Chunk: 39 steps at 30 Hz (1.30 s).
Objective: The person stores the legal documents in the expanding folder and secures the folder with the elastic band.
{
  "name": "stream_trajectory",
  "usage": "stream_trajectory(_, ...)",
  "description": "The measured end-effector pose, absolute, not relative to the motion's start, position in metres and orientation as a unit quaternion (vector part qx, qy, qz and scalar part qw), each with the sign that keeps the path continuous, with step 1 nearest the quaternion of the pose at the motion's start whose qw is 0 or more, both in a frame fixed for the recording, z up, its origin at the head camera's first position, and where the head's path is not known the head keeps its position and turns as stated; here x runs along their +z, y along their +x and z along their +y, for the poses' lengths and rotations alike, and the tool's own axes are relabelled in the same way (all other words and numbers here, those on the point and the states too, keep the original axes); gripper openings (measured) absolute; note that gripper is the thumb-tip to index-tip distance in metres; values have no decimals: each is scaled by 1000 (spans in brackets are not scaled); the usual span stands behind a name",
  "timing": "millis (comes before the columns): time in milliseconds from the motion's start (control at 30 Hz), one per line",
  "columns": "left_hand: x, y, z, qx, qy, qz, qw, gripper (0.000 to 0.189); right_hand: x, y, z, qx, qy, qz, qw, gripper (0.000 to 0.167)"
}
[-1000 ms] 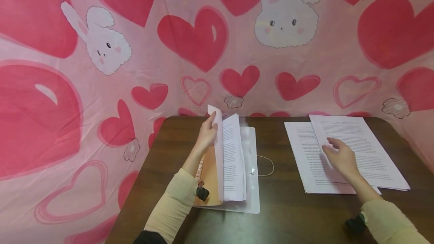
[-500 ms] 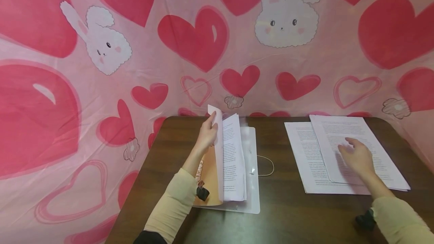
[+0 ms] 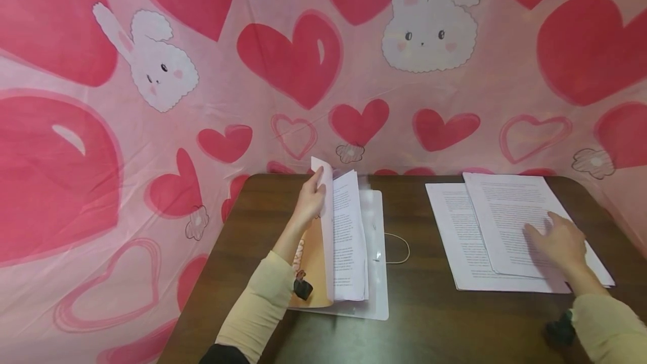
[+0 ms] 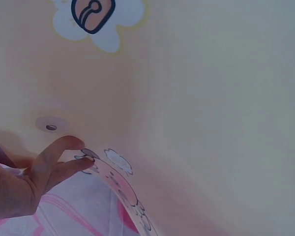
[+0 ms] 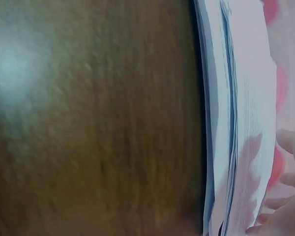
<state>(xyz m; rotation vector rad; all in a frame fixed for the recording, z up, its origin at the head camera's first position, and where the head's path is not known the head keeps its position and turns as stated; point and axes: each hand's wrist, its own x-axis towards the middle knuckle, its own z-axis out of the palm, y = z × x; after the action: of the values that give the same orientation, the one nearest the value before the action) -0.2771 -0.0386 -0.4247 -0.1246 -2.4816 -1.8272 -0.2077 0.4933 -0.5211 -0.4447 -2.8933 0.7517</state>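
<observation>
My left hand [image 3: 309, 201] pinches the top edge of a tan folder's cover [image 3: 315, 265], holding it raised on its left side. The left wrist view shows thumb and finger on the edge of the printed cover [image 4: 201, 108], near a round metal eyelet [image 4: 50, 127]. Printed sheets [image 3: 349, 240] stand inside the folder, leaning a little against its white back panel [image 3: 378, 291]. My right hand [image 3: 561, 240] hovers over the right-hand paper stack [image 3: 505, 206], fingers spread and holding nothing. That stack partly overlaps another printed stack [image 3: 455, 229] to its left.
A thin cord loop [image 3: 402, 249] sticks out from the folder's right side onto the dark wooden table [image 3: 409, 319]. Behind the table hangs a pink cloth [image 3: 212, 89] with hearts and rabbits. Bare tabletop separates the folder from the paper stacks.
My right hand has slid rightward over the upper paper stack and slightly nearer to me. The left hand, folder and sheets have stayed in place.
</observation>
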Motion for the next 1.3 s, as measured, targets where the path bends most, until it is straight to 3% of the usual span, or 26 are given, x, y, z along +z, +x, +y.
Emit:
stream_trajectory(233,-425,-277,-38,-593,-41,-803,30,59,-513,-204,507,253,-217,-943,-5,96)
stream_trajectory(433,-424,-277,-38,-584,-42,-811,28,59,-507,-206,508,235,-289,-927,-44,98)
stream_trajectory(900,-423,-276,-36,-605,-46,-794,23,59,-508,-202,522,206,-375,-901,-70,95)
stream_trajectory(1300,-424,-276,-36,-604,-42,-796,26,59,-507,-195,530,232,-329,-915,-38,80)
